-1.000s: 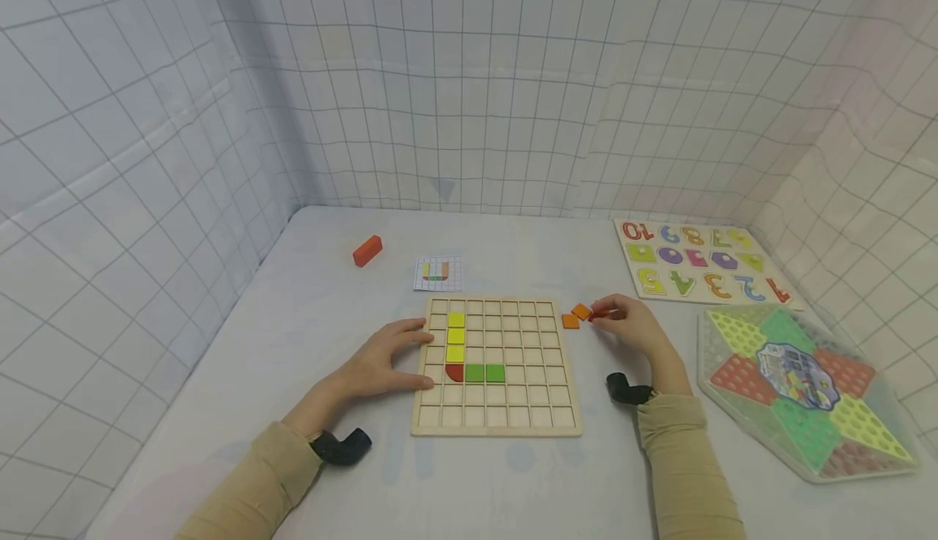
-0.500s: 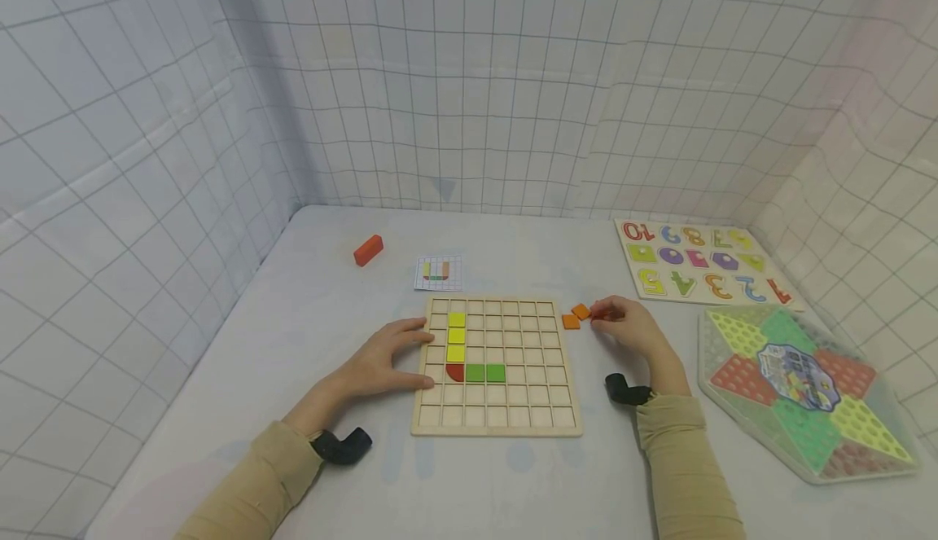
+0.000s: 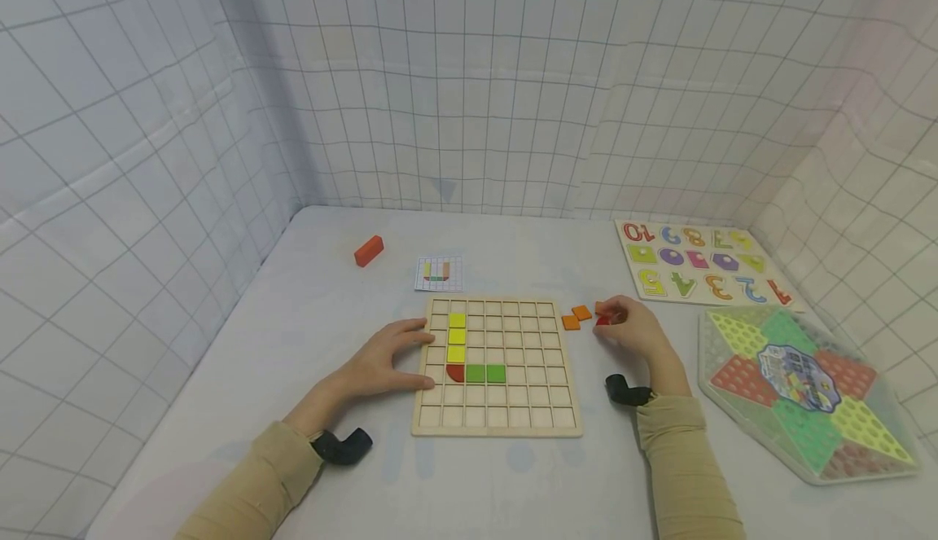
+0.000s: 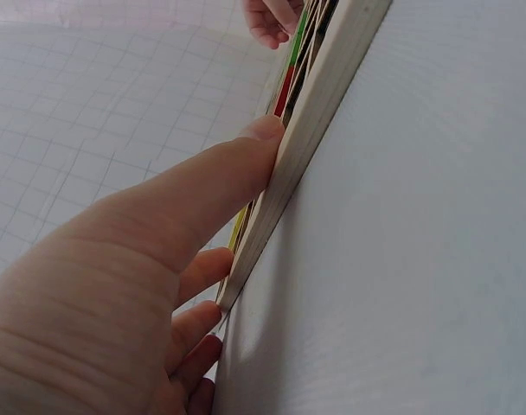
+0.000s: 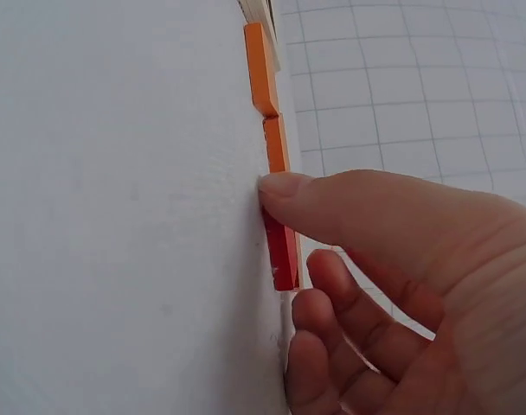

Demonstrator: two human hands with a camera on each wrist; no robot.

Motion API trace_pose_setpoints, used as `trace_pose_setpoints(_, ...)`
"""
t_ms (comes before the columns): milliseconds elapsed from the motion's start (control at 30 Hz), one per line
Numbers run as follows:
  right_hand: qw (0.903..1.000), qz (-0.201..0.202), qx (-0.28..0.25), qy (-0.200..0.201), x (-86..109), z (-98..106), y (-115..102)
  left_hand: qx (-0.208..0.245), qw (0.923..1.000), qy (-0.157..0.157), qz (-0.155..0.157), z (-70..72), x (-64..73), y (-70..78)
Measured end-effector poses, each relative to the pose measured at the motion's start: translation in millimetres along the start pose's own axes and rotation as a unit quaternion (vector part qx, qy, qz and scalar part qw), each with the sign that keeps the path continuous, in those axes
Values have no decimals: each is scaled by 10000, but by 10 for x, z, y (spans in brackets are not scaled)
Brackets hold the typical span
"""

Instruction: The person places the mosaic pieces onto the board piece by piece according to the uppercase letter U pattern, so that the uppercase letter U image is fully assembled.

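Observation:
A wooden grid board (image 3: 476, 436) lies on the table before me. Its cells hold a column of yellow square tiles (image 3: 457, 336), a red rounded-corner tile (image 3: 455, 372) below them, and two green square tiles (image 3: 485, 374). My left hand (image 3: 377, 361) rests along the left edge, thumb and fingertips touching the rim. Right of the board, my right hand (image 3: 636, 330) pinches a small red tile (image 3: 603, 321), its thumb on one end in the right wrist view. Two orange tiles (image 3: 576, 318) lie left of these fingers; another orange piece (image 3: 600, 308) is partly hidden by them.
A pattern card (image 3: 439, 274) lies behind the board, and a red-orange block (image 3: 369, 251) at the back left. On the right are a number puzzle board (image 3: 663, 259) and a star-patterned game board (image 3: 795, 418). Gridded cloth walls (image 3: 469, 116) enclose the table.
My right fingers have shifted slightly, uncovering more of the red tile and the orange piece beside it. My left hand and the board stay in place.

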State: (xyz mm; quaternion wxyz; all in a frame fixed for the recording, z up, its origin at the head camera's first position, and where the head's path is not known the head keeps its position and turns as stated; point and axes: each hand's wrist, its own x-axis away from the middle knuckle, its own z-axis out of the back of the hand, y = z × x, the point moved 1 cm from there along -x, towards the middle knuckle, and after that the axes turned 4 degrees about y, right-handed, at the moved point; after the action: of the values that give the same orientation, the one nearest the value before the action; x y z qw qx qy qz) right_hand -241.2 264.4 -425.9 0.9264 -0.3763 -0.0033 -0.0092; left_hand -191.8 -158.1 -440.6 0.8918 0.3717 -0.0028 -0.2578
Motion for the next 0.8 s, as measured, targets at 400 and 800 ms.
trace_pose_setpoints(400,9993,-328,81,-131,43,80,-28,-39,10000,2,3,4,1,16)
trace_pose_setpoints(800,9991,-193,24,-378,26,59,-38,-47,10000,3,1,-2,-3,7)
